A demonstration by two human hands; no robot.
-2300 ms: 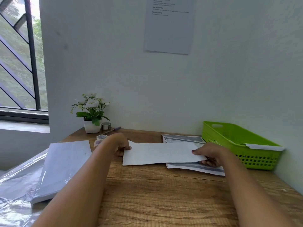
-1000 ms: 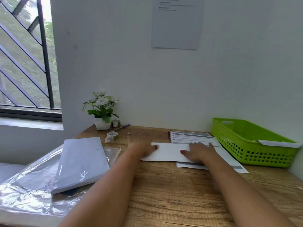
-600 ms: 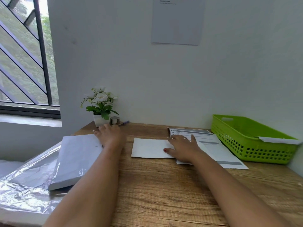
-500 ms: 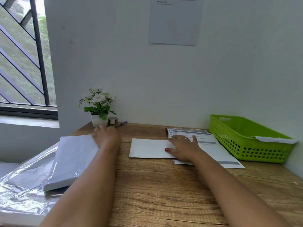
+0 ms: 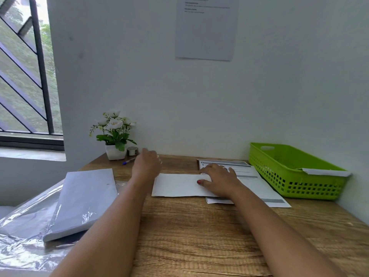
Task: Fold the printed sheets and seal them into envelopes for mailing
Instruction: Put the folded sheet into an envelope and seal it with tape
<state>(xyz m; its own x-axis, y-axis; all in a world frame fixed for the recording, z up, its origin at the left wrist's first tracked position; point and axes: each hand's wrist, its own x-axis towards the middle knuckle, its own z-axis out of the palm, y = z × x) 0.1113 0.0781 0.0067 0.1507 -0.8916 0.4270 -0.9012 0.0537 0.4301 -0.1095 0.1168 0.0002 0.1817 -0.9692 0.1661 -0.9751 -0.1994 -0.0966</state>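
Working at wooden worktop [image 5: 199, 226]. Green basket [image 5: 295, 176] holds one finished envelope [image 5: 327, 172]; printed sheets [image 5: 257, 184] remain. My right hand [image 5: 217, 179], flat and unclenched, pins white envelope [image 5: 177, 184]. My left hand [image 5: 148, 161], fingers spread and empty, reaches toward tape roll [image 5: 132, 151]; sealing unfinished, I judge.

Desk [image 5: 199, 232]: wood-look top with a pronounced brown grain, matt. On it, centre: folded sheet [image 5: 177, 184], plain white paper, matt, lying partly over printed sheets [image 5: 253, 182] of white paper with grey bands. Right of these: basket [image 5: 293, 176], lime-green plastic, perforated walls, slight sheen. Left edge of the desk: paper ream [image 5: 83, 198], smooth pale grey, resting on crinkled clear plastic wrap [image 5: 24, 248], glossy. Back left: pot [image 5: 114, 153], white, smooth and glossy.
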